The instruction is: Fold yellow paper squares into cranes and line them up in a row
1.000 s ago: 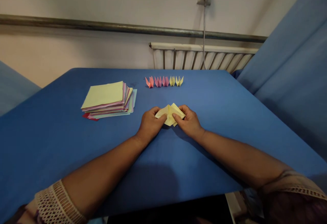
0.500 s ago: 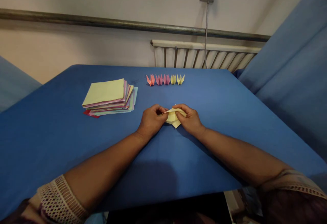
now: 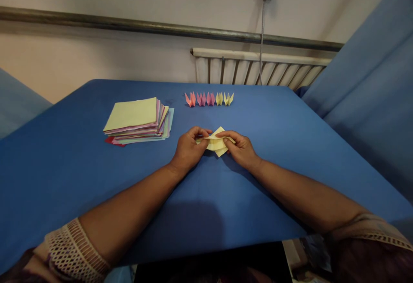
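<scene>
A partly folded sheet of yellow origami paper (image 3: 217, 144) is held just above the blue table, between my two hands. My left hand (image 3: 190, 147) pinches its left end between thumb and fingers. At the right end, my right hand (image 3: 241, 149) grips it, thumb on the near side and fingers over the top. One pointed corner sticks up at the back and another points toward me. Part of the paper is covered by my fingers. Beyond my hands stands a row of several small folded paper cranes (image 3: 210, 99), orange, pink-purple and yellow.
To the left lies a thick stack of coloured paper (image 3: 132, 115), yellow on top, with a red sheet (image 3: 114, 141) poking out below. A blue cloth covers the table (image 3: 180, 227). Behind it are a radiator (image 3: 238, 66) and a wall pipe (image 3: 145, 28); a blue curtain (image 3: 371, 68) hangs at right.
The yellow paper has been opened out wider, and a corner now shows at its back. My left hand has shifted slightly left; my right hand keeps its grip.
</scene>
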A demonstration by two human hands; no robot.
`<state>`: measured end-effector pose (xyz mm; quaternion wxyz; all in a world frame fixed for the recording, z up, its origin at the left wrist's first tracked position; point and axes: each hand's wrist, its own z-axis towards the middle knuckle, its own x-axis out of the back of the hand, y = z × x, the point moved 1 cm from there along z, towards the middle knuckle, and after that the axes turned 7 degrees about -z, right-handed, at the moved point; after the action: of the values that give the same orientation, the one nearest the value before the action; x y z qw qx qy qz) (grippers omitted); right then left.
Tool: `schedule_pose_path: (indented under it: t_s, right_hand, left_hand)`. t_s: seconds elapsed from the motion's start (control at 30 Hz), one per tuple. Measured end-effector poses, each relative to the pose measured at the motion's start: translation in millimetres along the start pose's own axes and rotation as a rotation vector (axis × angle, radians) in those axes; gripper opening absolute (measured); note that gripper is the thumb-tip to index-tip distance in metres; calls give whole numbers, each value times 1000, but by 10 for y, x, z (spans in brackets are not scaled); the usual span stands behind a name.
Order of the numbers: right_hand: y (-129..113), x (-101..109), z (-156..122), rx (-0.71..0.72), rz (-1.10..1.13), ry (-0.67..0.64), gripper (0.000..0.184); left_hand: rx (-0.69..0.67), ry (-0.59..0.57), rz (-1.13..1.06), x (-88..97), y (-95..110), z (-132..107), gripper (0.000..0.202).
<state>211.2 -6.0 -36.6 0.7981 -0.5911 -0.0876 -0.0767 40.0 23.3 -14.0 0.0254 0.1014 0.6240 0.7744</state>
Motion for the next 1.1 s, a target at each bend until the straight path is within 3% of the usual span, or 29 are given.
schedule_pose_path:
  t_s: [0.13,0.37,0.5,0.7,1.1]
  right_hand:
    - [-1,-28,-39,53,-60,9,27]
    - [57,-54,-30,17,-72,24,30]
    - [83,-51,-2,-26,10,3,28]
    - [52,-21,36,-102,141,40,23]
    - [6,23,16,-106,93,74,17]
  left_hand:
    - [-58,15,169,12,41,6,18]
    - [-87,8,358,62,4,26,9]
    - [-72,0,272,57,-4,42,12]
    - [19,-70,-40,15,8,33,13]
    - [190,-27,-284,12,77,13,17]
